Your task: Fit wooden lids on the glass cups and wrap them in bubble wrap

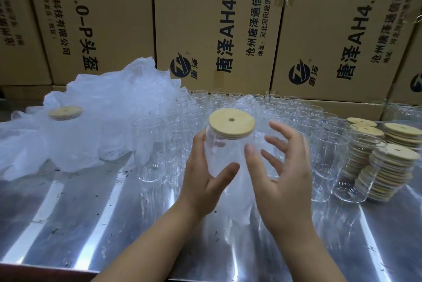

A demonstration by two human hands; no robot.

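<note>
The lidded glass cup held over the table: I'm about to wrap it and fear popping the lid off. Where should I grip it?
Grip the glass cup round its middle wall from the side, as the left hand does. The round, near-upright body suits a wrapping grip; the wooden lid only sits on top, so likely avoid it.
</note>
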